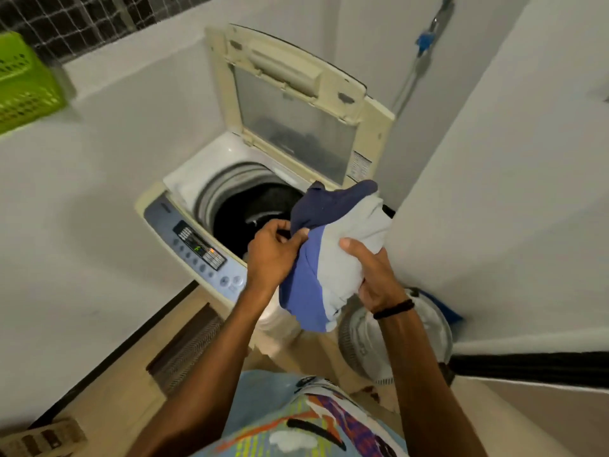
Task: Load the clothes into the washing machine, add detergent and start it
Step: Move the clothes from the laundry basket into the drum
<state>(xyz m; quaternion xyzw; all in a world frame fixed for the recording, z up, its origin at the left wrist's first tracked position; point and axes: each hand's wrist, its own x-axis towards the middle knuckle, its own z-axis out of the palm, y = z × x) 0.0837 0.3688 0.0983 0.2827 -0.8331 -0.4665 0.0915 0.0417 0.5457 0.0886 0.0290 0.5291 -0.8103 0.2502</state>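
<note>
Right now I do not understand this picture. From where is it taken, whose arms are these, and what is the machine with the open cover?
The camera sits on a person's head and looks down, so the arms are that person's own. The left hand and right hand together hold a bundle of clothes, blue, navy and pale grey, above the washing machine. Its lid stands open, showing the dark drum. The control panel faces the person. A green basket rests on the ledge to the left.

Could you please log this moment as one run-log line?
left hand: holds clothes | right hand: holds clothes | washing machine: lid open
</note>
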